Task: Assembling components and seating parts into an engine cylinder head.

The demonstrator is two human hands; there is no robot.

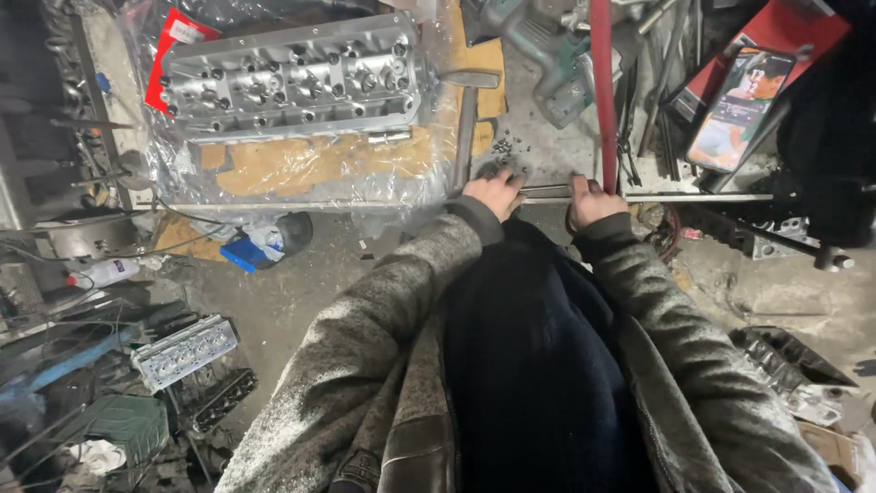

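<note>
At the workbench's (547,155) near edge, the left hand (494,193) rests with fingers curled beside small loose metal bits (507,148). A thin steel rod (657,195) runs along the edge rightward, gripped by the right hand (592,200).

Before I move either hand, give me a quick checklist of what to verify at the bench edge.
1. Left hand placed: rests at the bench edge by a pile of small dark metal bits. Ok.
2. Right hand grip: closed around the thin metal rod lying along the edge, at the foot of the red bar. Ok.
3. Left fingers holding any piece: hidden. Cannot tell.
4. Cylinder head clear of both hands: lies apart on plastic sheet. Ok.
5. Space around the hands: tools and clutter crowd close. Not ok.
</note>
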